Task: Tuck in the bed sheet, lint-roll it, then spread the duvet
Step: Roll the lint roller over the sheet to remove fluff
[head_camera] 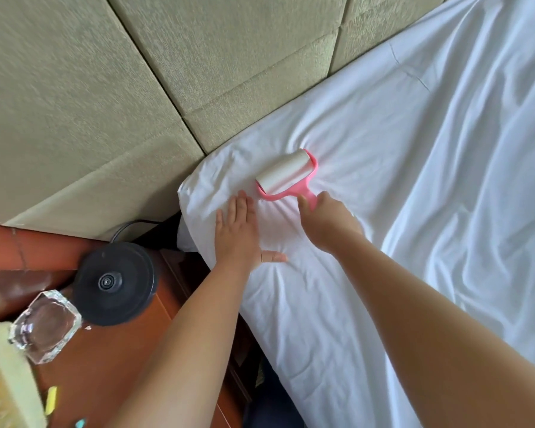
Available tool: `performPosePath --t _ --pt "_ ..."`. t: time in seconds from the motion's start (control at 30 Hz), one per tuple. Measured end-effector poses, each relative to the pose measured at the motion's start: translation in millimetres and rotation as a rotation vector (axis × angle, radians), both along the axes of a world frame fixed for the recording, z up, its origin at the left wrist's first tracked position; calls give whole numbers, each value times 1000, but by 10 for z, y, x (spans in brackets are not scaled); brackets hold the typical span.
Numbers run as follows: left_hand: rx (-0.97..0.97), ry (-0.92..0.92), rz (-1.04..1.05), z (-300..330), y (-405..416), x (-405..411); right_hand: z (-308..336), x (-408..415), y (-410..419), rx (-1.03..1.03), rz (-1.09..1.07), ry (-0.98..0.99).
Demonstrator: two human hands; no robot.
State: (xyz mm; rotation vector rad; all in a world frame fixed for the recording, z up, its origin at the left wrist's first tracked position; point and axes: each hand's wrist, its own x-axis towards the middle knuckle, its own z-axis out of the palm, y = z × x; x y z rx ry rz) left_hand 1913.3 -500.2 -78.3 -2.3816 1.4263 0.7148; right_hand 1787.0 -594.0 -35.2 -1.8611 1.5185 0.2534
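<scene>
Lint roller (286,174) gripped by right hand (328,220) on white sheet (414,149), left hand (238,233) pressed flat beside it

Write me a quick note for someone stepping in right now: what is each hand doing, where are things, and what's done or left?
Left hand: flat, fingers straight, pressing the white bed sheet near the bed's corner by the padded headboard.
Right hand: fingers gripping the handle of the pink lint roller, whose roll rests on the sheet.
Done: the sheet covers the mattress at this corner; whether it is fully tucked cannot be seen.
Left: lint-roll the rest of the sheet, which is wrinkled to the right, then spread the duvet, which is not in view.
</scene>
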Motion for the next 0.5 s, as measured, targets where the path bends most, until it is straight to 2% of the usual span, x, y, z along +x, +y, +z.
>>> performPosePath --t 0.2,0.5 --pt "-75 13 123 86 267 -283 43 -418 276 16 -38 -43" --pt "-109 -84 94 299 607 -782 190 -1167 670 51 -49 18"
